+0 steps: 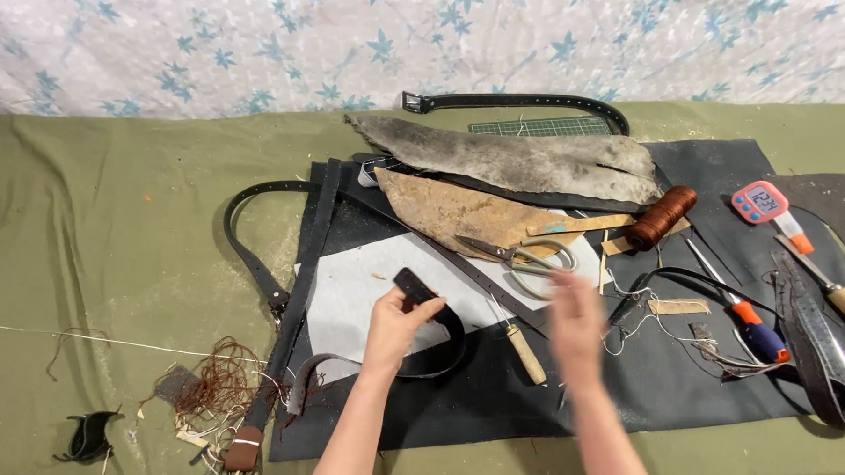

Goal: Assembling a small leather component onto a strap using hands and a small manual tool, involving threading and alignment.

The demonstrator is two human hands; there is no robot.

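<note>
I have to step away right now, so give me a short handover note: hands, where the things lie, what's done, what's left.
Left hand: grips the end of a black leather strap that loops over the white sheet.
Right hand: empty, open and blurred, above the dark mat.
Nearby: scissors, wooden-handled awl, brown thread spool, blue-handled tool.
Done: strap picked up; any stitching cannot be seen.
Left: no tool in hand yet; the awl lies closest to the right hand.
</note>
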